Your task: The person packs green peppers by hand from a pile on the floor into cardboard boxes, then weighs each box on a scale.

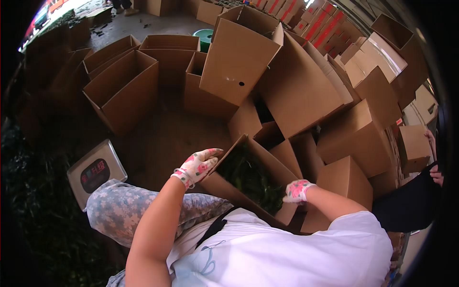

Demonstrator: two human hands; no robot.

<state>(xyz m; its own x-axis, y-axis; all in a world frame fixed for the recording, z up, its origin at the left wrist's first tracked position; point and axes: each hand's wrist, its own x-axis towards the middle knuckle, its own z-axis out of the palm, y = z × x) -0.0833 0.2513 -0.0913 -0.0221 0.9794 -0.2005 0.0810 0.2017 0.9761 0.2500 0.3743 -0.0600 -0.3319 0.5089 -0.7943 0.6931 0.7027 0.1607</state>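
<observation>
In front of my body stands an upright cardboard box with its top open, holding dark green produce whose kind I cannot make out. My left hand, in a white glove with pink flowers, grips the box's left rim near its corner. My right hand, in a matching glove, is closed over the right edge, its fingertips partly hidden on the inner side. Beneath my left forearm is my knee in flowered grey cloth.
A metal-framed scale display stands to the left, beside a dark heap of greens. Several open cardboard boxes stand ahead, and others lean stacked at the right. Another person's hand shows at the far right.
</observation>
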